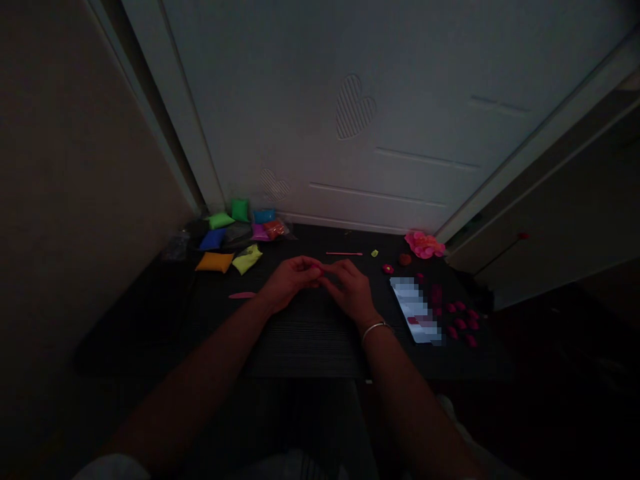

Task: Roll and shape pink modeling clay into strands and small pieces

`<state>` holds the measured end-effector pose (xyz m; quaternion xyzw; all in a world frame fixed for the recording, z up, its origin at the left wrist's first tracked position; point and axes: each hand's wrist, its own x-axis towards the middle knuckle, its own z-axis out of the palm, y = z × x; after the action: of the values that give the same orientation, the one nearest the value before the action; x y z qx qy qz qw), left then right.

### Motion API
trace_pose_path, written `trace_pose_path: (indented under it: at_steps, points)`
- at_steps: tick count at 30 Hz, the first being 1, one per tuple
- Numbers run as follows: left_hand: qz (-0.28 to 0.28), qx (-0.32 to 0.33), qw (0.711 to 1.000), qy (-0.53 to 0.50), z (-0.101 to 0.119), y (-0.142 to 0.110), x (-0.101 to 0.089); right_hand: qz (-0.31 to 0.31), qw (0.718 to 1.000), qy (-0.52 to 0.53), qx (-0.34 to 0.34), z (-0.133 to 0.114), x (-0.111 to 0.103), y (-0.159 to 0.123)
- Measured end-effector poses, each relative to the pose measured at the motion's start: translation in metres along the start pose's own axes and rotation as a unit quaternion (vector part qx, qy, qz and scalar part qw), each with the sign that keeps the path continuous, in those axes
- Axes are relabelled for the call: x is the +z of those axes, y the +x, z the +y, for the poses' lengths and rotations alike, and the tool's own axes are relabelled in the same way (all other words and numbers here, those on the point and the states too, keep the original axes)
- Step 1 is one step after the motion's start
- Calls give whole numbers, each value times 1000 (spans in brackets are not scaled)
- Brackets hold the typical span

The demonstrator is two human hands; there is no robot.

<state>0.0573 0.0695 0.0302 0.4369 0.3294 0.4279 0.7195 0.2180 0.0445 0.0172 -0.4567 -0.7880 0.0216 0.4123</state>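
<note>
My left hand (293, 280) pinches a small lump of dark pink clay (317, 269) above the middle of the dark table. The fingertips of my right hand (353, 290), closed together, press on the same lump from the other side. Fingers cover most of it, so its shape is hard to make out. Left of my left hand lies a pink clay knife (242, 295). A thin pink stick tool (344, 253) rests beyond my hands. To the right are a small pink flower with a yellow centre (388, 269) and a bit of yellow-green clay (375, 253).
Coloured clay packets, among them an orange one (215, 262) and a yellow one (247, 259), lie at the left. At the right are a lit phone (413, 307), several dark pink pieces (460, 324), a brownish-red ball (405, 259) and a large pink flower (425, 245). A white panel (280, 120) stands behind.
</note>
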Motion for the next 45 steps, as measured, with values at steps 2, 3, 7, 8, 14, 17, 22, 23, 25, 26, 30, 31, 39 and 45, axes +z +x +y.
trace_pose_path:
  at_steps: [2,3,7,8,14,17,22,23,25,26,30,31,39,45]
  points:
    - [-7,-8,1000,-2,0,0,-1,3,1000,4,1,0,0,0]
    - [-13,-15,1000,-6,0,-1,-2,4,1000,8,2,0,0,0]
    - [-33,-42,999,-11,1,0,-6,2,1000,21,-1,-1,0,0]
    - [-30,-44,999,-10,1,0,-7,-1,1000,20,-2,-1,0,0]
    - [-12,-29,999,-16,0,1,-4,-29,999,-11,-21,-5,-2,1]
    - [-7,-24,1000,-8,0,1,-3,-40,998,-32,-28,-7,-2,1]
    - [4,-23,1000,-3,0,0,-3,-28,999,-22,-30,-8,-2,1]
    - [5,-23,1000,-4,0,0,-3,-26,999,-15,-30,-8,-2,1]
    - [5,-25,1000,-4,0,0,-4,-22,999,1,-30,-8,-1,2]
    - [6,-27,1000,-3,0,1,-4,-20,999,8,-28,-8,-1,2]
    - [10,-25,1000,-7,-1,2,-4,-10,999,35,-7,-6,0,2]
    - [14,-22,1000,-14,0,2,-4,-5,999,44,-1,-6,0,2]
    - [28,-4,999,-22,3,1,-3,-2,997,66,31,-2,0,1]
    - [1,-13,999,38,-2,1,-4,-15,998,54,-6,-2,1,1]
